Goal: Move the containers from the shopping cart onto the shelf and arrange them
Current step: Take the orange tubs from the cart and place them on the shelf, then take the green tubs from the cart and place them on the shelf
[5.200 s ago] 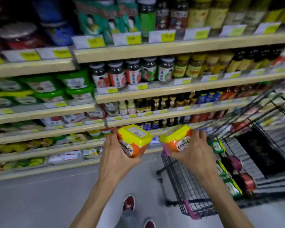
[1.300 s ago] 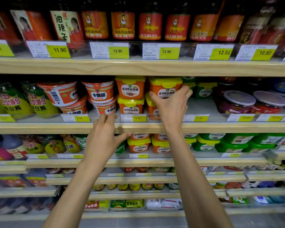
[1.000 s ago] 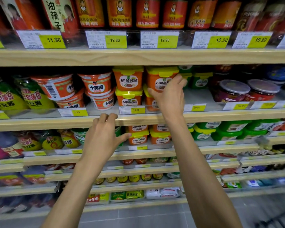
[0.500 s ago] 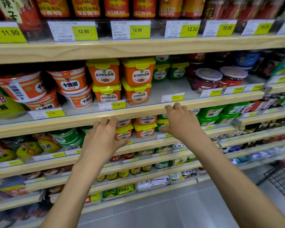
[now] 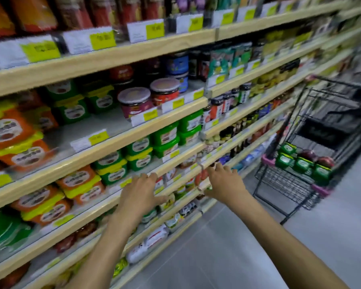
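Observation: both hands are off the shelf and carry nothing. The left hand and right hand hang in front of the lower shelf rails with fingers loosely spread. The frame is too blurred to say whether the fingertips touch a rail.

Change noted: half a second ago the hands were near the rail just below the orange tubs. A second ago the right hand was on the upper right tub. The view has since swung to the right, and the shopping cart is now in sight on that side.

Location of goods: the orange tubs with yellow lids stand stacked at the far left of the middle shelf, well apart from both hands. The cart holds a row of green tubs along its near edge, with dark red-lidded jars just behind them.

Assessment: the two orange tubs appear placed and released, so that part of the job looks finished. The task itself is only partly done, since several containers remain in the cart. The turn towards the cart suggests another pickup comes next. Matching green tubs are already on the shelf below, which is a likely place for them.
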`<move>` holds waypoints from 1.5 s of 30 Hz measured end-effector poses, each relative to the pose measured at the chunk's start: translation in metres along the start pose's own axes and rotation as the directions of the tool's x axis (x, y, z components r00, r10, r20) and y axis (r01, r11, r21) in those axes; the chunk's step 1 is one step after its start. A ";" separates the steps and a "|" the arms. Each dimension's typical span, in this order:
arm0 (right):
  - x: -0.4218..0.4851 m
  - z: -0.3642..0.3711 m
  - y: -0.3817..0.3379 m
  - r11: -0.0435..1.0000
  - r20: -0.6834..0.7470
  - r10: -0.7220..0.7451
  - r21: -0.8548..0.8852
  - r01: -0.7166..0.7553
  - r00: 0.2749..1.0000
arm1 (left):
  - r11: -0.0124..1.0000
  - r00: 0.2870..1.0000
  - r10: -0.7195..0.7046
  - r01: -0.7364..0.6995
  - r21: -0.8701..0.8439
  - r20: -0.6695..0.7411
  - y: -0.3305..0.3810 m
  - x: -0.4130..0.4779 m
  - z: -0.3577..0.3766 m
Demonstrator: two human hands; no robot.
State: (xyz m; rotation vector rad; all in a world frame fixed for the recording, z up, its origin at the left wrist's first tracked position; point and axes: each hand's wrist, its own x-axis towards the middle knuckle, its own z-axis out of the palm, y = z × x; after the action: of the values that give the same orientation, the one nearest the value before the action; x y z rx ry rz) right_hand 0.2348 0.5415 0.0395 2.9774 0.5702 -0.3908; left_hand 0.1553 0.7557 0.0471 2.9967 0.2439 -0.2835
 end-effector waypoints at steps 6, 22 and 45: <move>-0.011 0.032 0.166 0.980 0.057 0.176 0.083 -0.180 0.983 | 0.978 0.978 0.183 -0.191 0.083 0.097 0.158 0.073 0.026; -0.007 0.109 0.427 0.822 0.243 0.489 0.193 -0.535 0.838 | 0.820 0.806 0.504 -0.559 0.121 0.311 0.440 0.216 0.099; 0.233 0.165 0.656 0.760 0.471 0.480 0.197 -0.619 0.740 | 0.908 0.767 0.383 -0.415 -0.057 0.515 0.613 0.502 0.196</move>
State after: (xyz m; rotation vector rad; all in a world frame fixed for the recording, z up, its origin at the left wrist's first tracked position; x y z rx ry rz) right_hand 0.6507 -0.0057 -0.1585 3.0251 -0.4935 -1.0798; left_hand 0.7119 0.2028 -0.1778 2.7833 -0.4631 -1.0308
